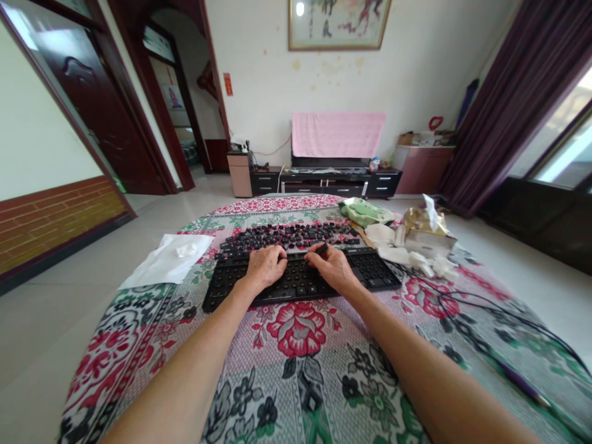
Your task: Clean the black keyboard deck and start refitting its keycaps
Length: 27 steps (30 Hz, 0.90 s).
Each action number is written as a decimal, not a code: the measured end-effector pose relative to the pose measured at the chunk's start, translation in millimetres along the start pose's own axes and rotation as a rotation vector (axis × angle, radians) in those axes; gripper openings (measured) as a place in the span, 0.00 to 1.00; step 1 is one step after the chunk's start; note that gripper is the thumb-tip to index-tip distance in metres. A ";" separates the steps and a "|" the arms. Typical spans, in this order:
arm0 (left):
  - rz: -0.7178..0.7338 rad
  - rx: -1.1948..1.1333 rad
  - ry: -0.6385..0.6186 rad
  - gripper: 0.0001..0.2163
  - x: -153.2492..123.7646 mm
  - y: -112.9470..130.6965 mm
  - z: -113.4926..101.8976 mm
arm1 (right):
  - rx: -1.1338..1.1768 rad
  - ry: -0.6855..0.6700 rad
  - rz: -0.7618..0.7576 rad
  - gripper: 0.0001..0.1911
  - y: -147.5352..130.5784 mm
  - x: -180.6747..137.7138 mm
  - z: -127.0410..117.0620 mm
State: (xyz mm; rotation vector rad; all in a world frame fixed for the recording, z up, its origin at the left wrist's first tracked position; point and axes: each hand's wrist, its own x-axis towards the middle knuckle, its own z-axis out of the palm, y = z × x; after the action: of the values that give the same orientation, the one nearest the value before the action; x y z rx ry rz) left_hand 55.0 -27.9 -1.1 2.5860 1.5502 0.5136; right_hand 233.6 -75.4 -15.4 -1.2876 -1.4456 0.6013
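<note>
The round bench (139,345) under a floral cloth of red, green and black curves away on the left and at the far side, with pale floor tiles beyond both edges. The widest free stretch of cloth lies between the person and the flat black computer keyboard (374,271), crossed only by the two forearms. To the left of the keyboard there is a narrow strip of cloth, then a white sheet of paper (161,265) lying at the bench's left edge with a crumpled white tissue (186,250) on it. Right of the keyboard the space is crowded: a green plastic bag (365,213), a crumpled gold and white wrapper on a box (428,231) and a thin black cable (462,302) looping toward the right edge.

Just behind the keyboard, touching its far side, lies a heap of loose black keycaps (287,235).

The left hand (266,266) rests palm down on the keyboard's middle, fingers loosely curled onto the keys, gripping nothing that shows. The right hand (333,266) sits just beside it on the keys, thumb and forefinger pinched on a small dark slender piece (321,249); what it is cannot be told.
</note>
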 end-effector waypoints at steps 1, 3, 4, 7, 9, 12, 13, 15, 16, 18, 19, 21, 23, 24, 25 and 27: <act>-0.002 -0.001 -0.002 0.08 -0.1 0.5 -0.4 | 0.000 0.001 -0.002 0.09 0.5 0.2 0.1; -0.001 0.004 -0.003 0.08 -0.3 1.3 -1.3 | -0.002 0.003 0.002 0.09 1.1 0.6 0.1; 0.000 0.007 -0.004 0.08 -0.4 1.6 -1.6 | -0.001 0.004 0.007 0.09 1.1 0.7 0.1; 0.003 0.010 -0.009 0.08 -0.4 2.1 -2.2 | 0.021 0.008 0.020 0.09 0.4 1.0 -0.1; 0.007 0.006 -0.014 0.08 -0.1 2.1 -2.2 | 0.041 0.010 0.026 0.09 -0.7 1.0 -0.3; 0.022 -0.001 -0.008 0.08 0.7 1.7 -2.0 | 0.054 0.015 0.037 0.09 -2.9 0.7 -0.4; 0.027 -0.001 -0.005 0.08 1.1 1.4 -1.8 | 0.055 0.016 0.041 0.09 -3.7 0.5 -0.4; 0.031 -0.001 -0.004 0.08 1.7 0.8 -1.2 | 0.057 0.020 0.047 0.09 -5.1 0.0 -0.4; 0.034 -0.002 -0.003 0.08 2.0 0.4 -0.8 | 0.058 0.021 0.049 0.09 -5.7 -0.2 -0.4; 0.041 -0.006 0.005 0.08 2.4 -0.4 0.0 | 0.054 0.021 0.052 0.09 -6.5 -0.5 -0.2; 0.046 -0.008 0.011 0.08 2.5 -0.8 0.4 | 0.051 0.024 0.052 0.09 -6.7 -0.7 0.0; 0.051 -0.013 0.019 0.08 2.4 -1.5 1.0 | 0.043 0.034 0.049 0.09 -6.6 -0.7 0.3; 0.053 -0.018 0.017 0.07 2.2 -1.8 1.1 | 0.038 0.041 0.045 0.09 -5.7 -0.6 0.5; 0.055 -0.020 0.014 0.07 2.0 -1.8 1.0 | 0.039 0.044 0.043 0.09 -5.1 -0.5 0.5; 0.056 -0.022 0.013 0.07 1.7 -1.7 0.7 | 0.042 0.044 0.043 0.10 -4.4 -0.4 0.5; 0.061 -0.023 0.016 0.07 1.2 -1.4 0.1 | 0.058 0.042 0.045 0.10 -3.1 -0.2 0.7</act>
State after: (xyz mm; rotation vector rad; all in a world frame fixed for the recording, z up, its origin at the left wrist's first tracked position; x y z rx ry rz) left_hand 54.4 -26.2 -1.3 2.6254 1.4657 0.5557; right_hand 231.7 -76.3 -13.0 -1.2833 -1.3590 0.6380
